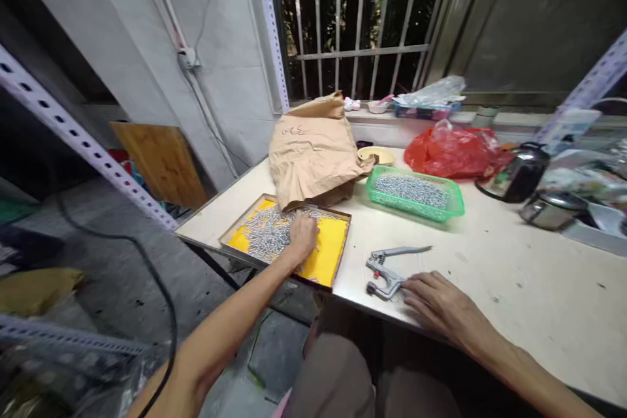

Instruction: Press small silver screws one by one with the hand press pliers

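Note:
My left hand (304, 234) is in a shallow tray (341, 245) with a yellow lining, at the edge of many small silvery metal pieces (267, 232). Its fingers are curled downward and closed; what they pinch, if anything, is hidden. On the table's front edge rests my right hand (438, 300), its fingers stretched out flat and holding nothing. Right beside those fingertips lie silver hand pliers (386, 274) with a C-shaped jaw and a spring; whether they touch cannot be made out. A crumpled brown paper bag (313, 150) overhangs the tray's back edge.
A green basket (453, 206) of similar metal pieces stands behind the pliers. Farther back are a yellow dish (376, 155) and a red plastic bag (453, 149). A dark kettle (519, 173) and a steel pot (553, 209) stand right. A barred window (362, 52) is behind.

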The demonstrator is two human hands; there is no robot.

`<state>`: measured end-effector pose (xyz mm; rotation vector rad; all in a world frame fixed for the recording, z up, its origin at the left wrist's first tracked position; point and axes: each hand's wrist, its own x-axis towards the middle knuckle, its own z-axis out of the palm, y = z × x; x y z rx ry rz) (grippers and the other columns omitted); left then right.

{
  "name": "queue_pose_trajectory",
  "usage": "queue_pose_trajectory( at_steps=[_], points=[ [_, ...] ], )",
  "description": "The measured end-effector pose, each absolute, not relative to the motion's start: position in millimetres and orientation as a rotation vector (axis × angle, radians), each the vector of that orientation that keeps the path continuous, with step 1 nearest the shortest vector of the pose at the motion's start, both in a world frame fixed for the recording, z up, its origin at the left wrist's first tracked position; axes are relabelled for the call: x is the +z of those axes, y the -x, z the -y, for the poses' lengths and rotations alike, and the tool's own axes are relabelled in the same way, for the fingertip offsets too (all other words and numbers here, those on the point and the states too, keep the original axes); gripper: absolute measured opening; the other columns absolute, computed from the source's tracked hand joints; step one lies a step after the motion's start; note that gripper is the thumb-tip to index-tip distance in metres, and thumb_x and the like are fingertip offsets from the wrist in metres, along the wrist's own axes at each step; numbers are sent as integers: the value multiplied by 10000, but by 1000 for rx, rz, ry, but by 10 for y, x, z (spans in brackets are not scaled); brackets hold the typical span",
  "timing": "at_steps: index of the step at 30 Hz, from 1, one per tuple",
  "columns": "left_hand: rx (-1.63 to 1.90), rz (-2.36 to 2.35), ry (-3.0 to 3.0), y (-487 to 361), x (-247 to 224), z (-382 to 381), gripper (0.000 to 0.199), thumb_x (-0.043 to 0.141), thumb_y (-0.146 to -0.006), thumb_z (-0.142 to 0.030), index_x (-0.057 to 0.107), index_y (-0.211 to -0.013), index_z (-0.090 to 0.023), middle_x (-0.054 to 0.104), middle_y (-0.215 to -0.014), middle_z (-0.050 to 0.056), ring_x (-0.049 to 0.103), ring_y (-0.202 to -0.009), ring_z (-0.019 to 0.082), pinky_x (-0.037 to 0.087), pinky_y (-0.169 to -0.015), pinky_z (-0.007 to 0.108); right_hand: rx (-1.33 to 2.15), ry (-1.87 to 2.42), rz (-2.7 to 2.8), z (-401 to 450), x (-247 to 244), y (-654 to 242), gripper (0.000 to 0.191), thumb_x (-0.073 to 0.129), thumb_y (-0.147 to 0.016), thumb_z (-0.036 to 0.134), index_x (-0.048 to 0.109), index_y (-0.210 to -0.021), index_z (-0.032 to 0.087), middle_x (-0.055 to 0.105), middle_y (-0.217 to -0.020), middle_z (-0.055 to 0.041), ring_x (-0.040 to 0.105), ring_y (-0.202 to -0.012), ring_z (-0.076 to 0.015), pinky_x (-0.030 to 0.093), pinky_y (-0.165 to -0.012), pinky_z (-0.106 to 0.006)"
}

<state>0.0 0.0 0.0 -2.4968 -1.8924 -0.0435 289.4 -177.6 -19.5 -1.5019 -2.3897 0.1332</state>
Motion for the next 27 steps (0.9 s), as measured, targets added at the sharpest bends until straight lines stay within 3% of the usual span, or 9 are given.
queue_pose_trajectory(
  at_steps=[5, 11, 16, 21, 24, 27],
  points=[
    [-10, 1907, 2476, -57, 5, 83, 269, 395, -888, -126, 644, -990, -115, 606, -1011, 141, 501, -1024, 230, 421, -825, 318, -24, 1375, 2219, 1558, -17, -2823, 347, 444, -929, 393, 514, -1231, 237, 587, -1142, -78, 574, -1023, -209, 490, -850, -349],
    [20, 1905, 2480, -63, 41, 107, 237, 439, -870, -125, 657, -962, -104, 625, -972, 134, 533, -998, 219, 439, -773, 284, 0, 1271, 2228, 1517, 166, -2531, 260, 415, -945, 326, 561, -1144, 244, 608, -1078, -61, 581, -982, -188, 476, -839, -321],
    [55, 1909, 2493, -99, 75, 59, 265, 432, -868, -141, 667, -979, -88, 632, -969, 161, 551, -1001, 241, 447, -771, 300, 54, 1531, 2293, 1628, -120, -2644, 271, 419, -935, 320, 602, -1093, 198, 610, -975, -85, 554, -920, -215, 464, -809, -342],
    [53, 1827, 2529, -182, 107, 14, 299, 399, -832, -78, 673, -949, -54, 629, -981, 212, 536, -1029, 295, 449, -767, 345, 46, 1814, 2317, 1647, -168, -2684, 327, 443, -922, 296, 557, -1196, 159, 592, -970, -95, 498, -916, -231, 418, -824, -341],
    [-229, 1787, 2596, -260, 184, 136, 258, 446, -834, -143, 693, -899, -105, 658, -977, 160, 550, -1008, 261, 442, -797, 327, 40, 1945, 2275, 1603, -143, -2653, 298, 415, -936, 288, 589, -1141, 161, 583, -964, -97, 483, -915, -231, 398, -811, -327],
    [-674, 1921, 2836, -416, 225, 395, 214, 522, -812, -231, 699, -903, -154, 695, -900, 67, 606, -831, 170, 454, -742, 262, 49, 1960, 2286, 1575, -146, -2647, 279, 402, -944, 283, 618, -1088, 181, 572, -964, -92, 481, -907, -221, 382, -801, -311]
  ],
)
